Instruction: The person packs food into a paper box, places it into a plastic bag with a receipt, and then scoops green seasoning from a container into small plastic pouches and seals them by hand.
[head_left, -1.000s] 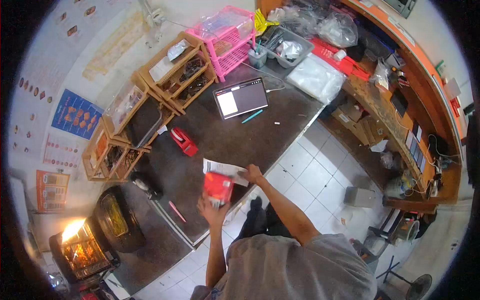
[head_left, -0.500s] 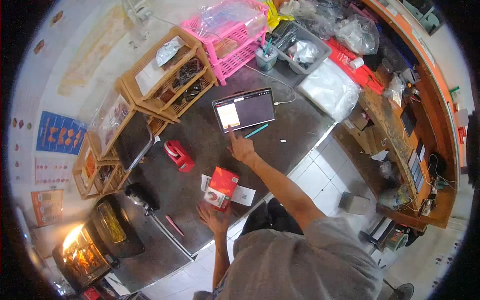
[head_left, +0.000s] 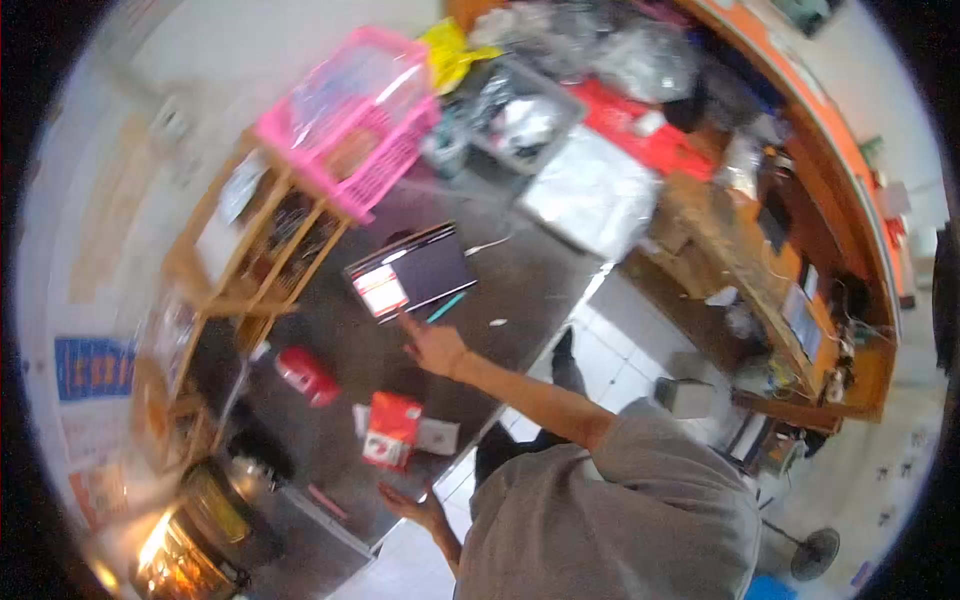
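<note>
My right hand (head_left: pixel 436 347) reaches over the dark table with its index finger stretched toward the lower edge of a tablet (head_left: pixel 437 272), whose screen is lit white and dark. Whether the fingertip touches the glass I cannot tell. A teal pen-like stick (head_left: pixel 445 307) lies between that hand and the tablet. My left hand (head_left: pixel 412 503) is at the table's front edge, fingers spread and holding nothing. Just beyond it sits a red and white box (head_left: pixel 393 428), on or against white paper slips (head_left: pixel 438 436). Motion blurs the view.
A red tape dispenser (head_left: pixel 305 376) stands left of the box. Tan racks (head_left: pixel 275 255), a pink basket (head_left: pixel 385 140), a grey bin (head_left: pixel 560 125) and a stack of clear plastic bags (head_left: pixel 592 195) line the back. A glowing oven-like appliance (head_left: pixel 175 555) is at lower left.
The camera view has turned and shifted. My left hand has come away from the red box toward the table edge. My right hand still points at the tablet, whose screen content looks different.
</note>
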